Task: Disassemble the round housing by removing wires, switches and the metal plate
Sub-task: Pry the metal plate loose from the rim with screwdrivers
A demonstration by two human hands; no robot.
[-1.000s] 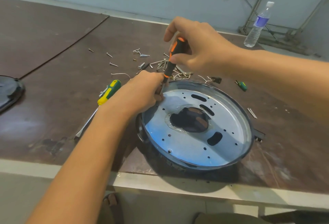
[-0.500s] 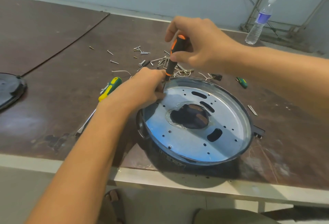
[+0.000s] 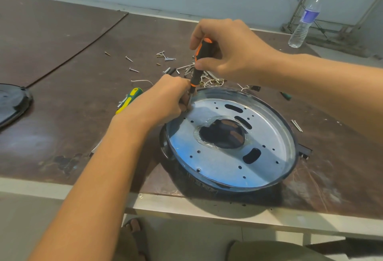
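1. Hardly anything has shifted since the earlier frames: both hands keep their places at the upper-left rim of the housing [image 3: 228, 186], and the orange screwdriver [image 3: 200, 59] stays nearly upright.
2. The right hand [image 3: 234, 53], above centre frame, grips the handle, its fingers [image 3: 207, 63] curled round it with the thumb pressed on the front.
3. The left hand [image 3: 163, 101], just left of centre, has its fingers curled together, pinching the metal shaft near the tip.
4. The tip meets the metal plate [image 3: 217, 163] at its upper-left edge.
5. The round housing lies on the table [image 3: 72, 105], right of centre near the front edge, with the plate seated inside it.
6. A green screwdriver [image 3: 130, 100] lies just left of the left hand.
7. Loose screws [image 3: 165, 56] and bits of wire [image 3: 211, 82] are scattered behind the housing.
8. A water bottle [image 3: 303, 22] stands in the upper right; a dark lid [image 3: 12, 103] sits at the left edge.
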